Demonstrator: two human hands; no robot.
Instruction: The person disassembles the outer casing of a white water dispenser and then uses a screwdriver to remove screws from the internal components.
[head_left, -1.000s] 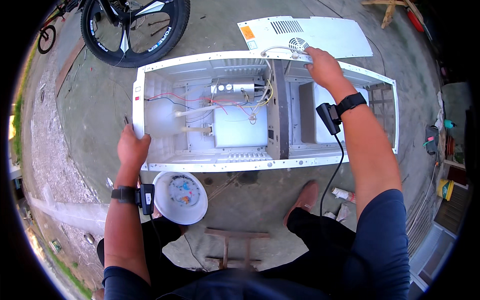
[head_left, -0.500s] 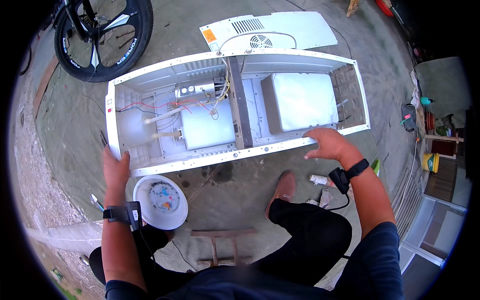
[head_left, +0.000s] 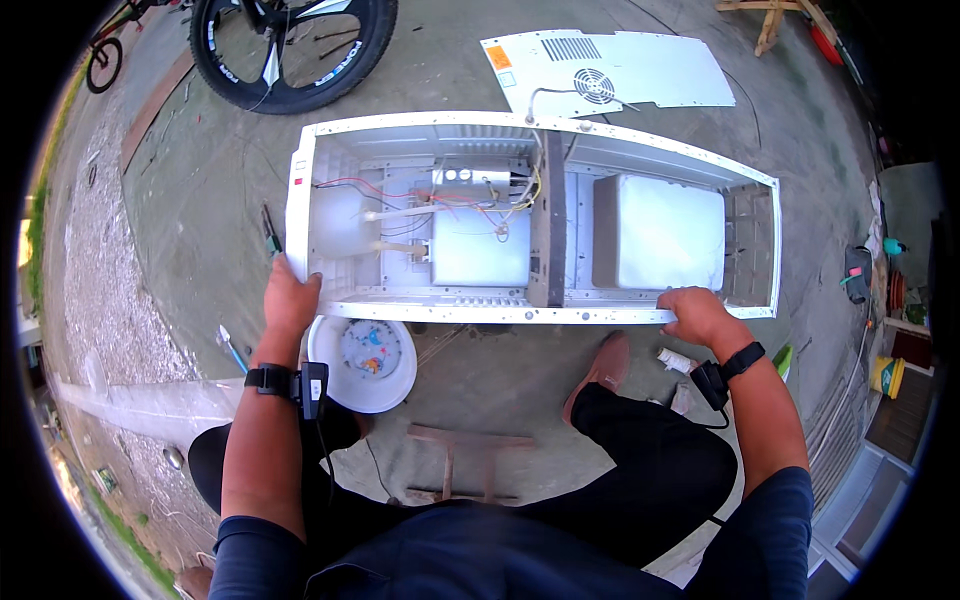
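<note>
Two bare hands grip the near rim of a long white appliance shell [head_left: 640,150] lying open-side up on the concrete floor [head_left: 200,200]. The left hand [head_left: 290,300] curls its fingers [head_left: 305,282] over the corner by the wiring end; the right hand [head_left: 697,312] closes narrowly on the rim near the far end. Beyond the left fingertips, loose red and yellow wires [head_left: 470,195] cross the open compartment; beyond the right fingertips sits a white block [head_left: 658,232]. Just below the left wrist rests a white bowl [head_left: 362,362] of small parts. Risks, as judged: the thin rim may cut or slip from the fingers; a tilt could snag wires, or drop the shell onto the bowl or the shoe [head_left: 600,372].
</note>
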